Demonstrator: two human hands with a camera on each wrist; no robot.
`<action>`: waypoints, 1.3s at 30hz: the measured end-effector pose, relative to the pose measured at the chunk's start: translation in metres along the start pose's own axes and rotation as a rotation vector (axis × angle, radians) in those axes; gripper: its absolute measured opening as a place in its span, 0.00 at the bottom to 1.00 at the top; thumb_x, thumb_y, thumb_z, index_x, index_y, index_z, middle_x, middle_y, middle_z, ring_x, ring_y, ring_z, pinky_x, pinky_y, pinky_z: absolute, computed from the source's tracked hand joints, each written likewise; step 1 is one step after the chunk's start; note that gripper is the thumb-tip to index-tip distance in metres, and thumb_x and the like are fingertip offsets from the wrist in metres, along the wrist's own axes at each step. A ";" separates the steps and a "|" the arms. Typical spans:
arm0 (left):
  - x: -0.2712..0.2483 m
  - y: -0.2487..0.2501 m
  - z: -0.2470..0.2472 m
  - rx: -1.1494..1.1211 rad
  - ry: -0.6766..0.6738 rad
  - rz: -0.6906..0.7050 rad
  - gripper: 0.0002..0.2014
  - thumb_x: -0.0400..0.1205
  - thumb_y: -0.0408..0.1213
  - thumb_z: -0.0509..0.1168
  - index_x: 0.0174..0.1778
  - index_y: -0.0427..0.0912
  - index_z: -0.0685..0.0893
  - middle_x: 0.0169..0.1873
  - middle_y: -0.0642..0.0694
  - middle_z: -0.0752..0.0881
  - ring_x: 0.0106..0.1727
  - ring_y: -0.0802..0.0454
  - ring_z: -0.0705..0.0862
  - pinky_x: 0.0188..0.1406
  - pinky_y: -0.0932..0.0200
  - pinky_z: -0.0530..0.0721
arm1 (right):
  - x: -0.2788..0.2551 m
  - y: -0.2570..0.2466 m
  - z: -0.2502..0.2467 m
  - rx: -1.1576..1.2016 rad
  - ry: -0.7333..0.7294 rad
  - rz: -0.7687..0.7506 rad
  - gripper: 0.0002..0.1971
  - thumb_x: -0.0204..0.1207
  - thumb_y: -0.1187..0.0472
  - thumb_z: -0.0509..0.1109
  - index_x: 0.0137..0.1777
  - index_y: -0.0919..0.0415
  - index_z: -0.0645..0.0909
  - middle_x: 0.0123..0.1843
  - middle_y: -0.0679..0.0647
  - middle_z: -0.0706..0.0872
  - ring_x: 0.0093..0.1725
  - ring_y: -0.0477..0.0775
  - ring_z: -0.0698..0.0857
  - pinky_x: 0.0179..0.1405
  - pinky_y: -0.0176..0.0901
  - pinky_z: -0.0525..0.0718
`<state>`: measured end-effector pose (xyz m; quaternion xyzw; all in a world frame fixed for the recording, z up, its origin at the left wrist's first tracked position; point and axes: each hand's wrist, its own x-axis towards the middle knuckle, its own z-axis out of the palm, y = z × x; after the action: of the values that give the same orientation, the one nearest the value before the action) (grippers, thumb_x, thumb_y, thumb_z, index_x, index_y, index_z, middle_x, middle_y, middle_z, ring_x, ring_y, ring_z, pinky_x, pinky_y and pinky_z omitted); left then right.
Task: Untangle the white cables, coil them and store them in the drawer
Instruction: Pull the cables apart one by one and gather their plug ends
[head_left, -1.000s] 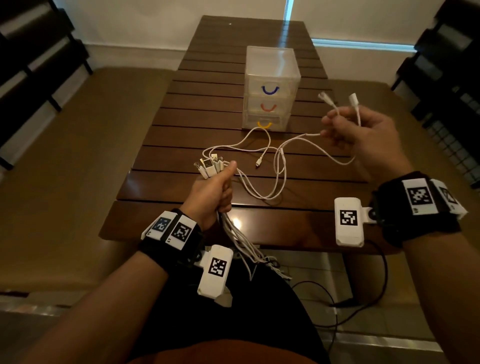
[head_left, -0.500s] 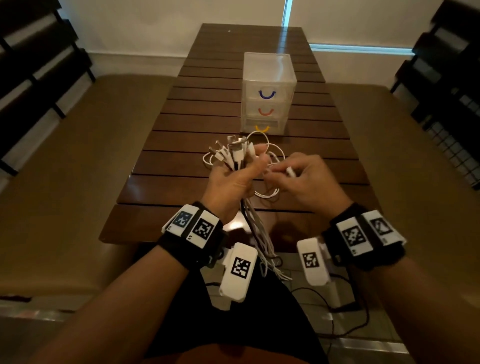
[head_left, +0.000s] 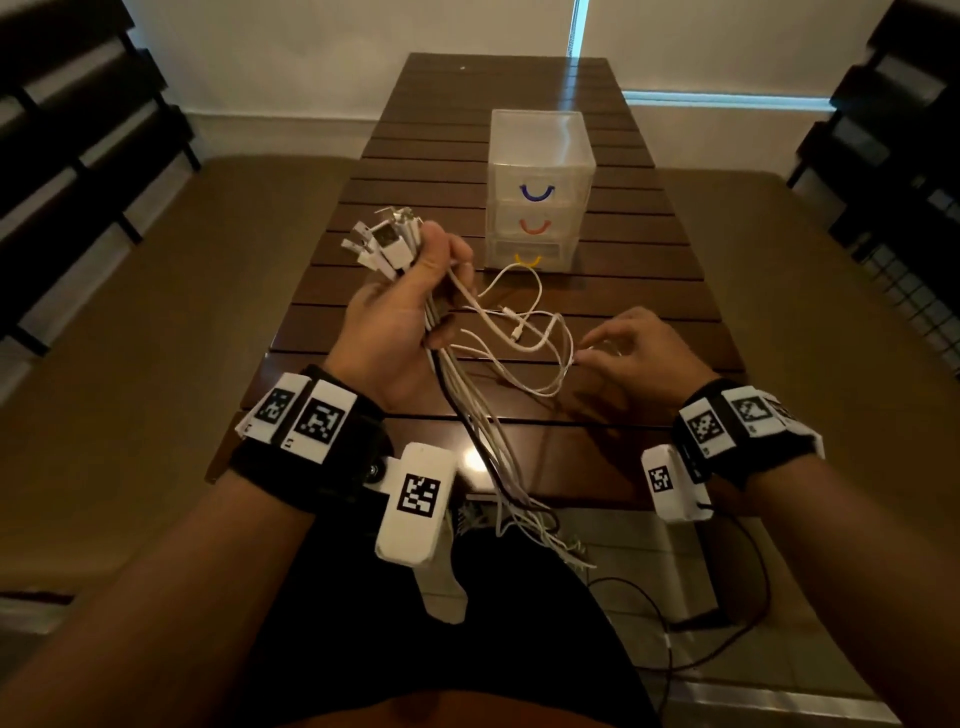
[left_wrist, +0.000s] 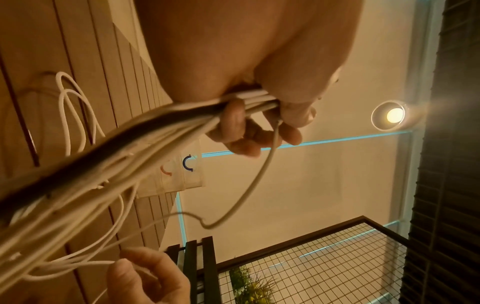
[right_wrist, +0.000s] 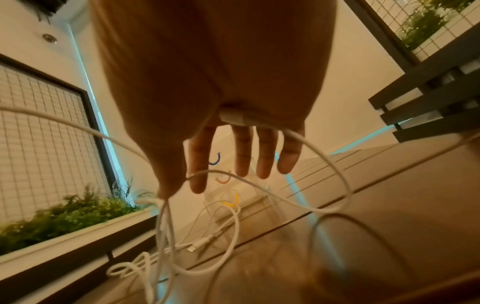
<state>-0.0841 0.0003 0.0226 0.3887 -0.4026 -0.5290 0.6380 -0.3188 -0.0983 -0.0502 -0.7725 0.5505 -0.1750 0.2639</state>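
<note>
My left hand (head_left: 434, 291) is held up over the wooden table (head_left: 654, 291) and grips a bundle of white cables (head_left: 467, 410). Their USB plugs (head_left: 382, 244) fan out above the fist, and the strands hang past the table's near edge; the left wrist view shows the fingers (left_wrist: 249, 133) curled round them. One dark cable runs in the bundle. My right hand (head_left: 597, 351) hovers low to the right, thumb and forefinger pinching a thin white cable (right_wrist: 259, 185), the other fingers straight. Loose loops (head_left: 524, 332) lie between the hands. A translucent drawer unit (head_left: 540, 150) stands behind, all three drawers closed.
Padded benches flank the table on the left (head_left: 130, 322) and on the right (head_left: 841, 322). Dark slatted racks (head_left: 62, 130) stand along both walls. A black cord (head_left: 727, 618) trails on the floor under the table's near edge.
The hands were together at the bundle; my right hand has moved right and down, drawing a cable out. My left hand has lifted the bundle higher and to the left.
</note>
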 end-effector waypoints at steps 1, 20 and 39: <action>0.000 0.002 0.002 0.014 0.008 -0.014 0.14 0.80 0.52 0.58 0.40 0.47 0.81 0.30 0.51 0.80 0.35 0.55 0.83 0.18 0.68 0.63 | -0.002 -0.003 0.000 -0.023 0.006 0.007 0.14 0.70 0.47 0.78 0.55 0.45 0.87 0.59 0.52 0.76 0.61 0.52 0.79 0.61 0.42 0.76; -0.002 0.008 0.004 0.010 -0.123 -0.186 0.15 0.85 0.38 0.59 0.67 0.44 0.80 0.15 0.56 0.66 0.18 0.60 0.66 0.44 0.49 0.85 | 0.006 -0.053 0.000 -0.043 -0.054 -0.203 0.09 0.82 0.62 0.65 0.46 0.59 0.87 0.40 0.50 0.86 0.40 0.49 0.84 0.41 0.38 0.75; 0.030 -0.058 0.003 0.381 0.292 -0.260 0.12 0.80 0.39 0.70 0.52 0.34 0.85 0.29 0.48 0.79 0.22 0.58 0.76 0.15 0.66 0.72 | -0.017 -0.074 -0.060 0.179 0.414 -0.197 0.14 0.79 0.70 0.60 0.44 0.56 0.87 0.52 0.49 0.84 0.55 0.46 0.83 0.60 0.48 0.83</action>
<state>-0.1045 -0.0376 -0.0265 0.6221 -0.3455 -0.4595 0.5315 -0.3021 -0.0767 0.0425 -0.7437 0.4970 -0.4026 0.1945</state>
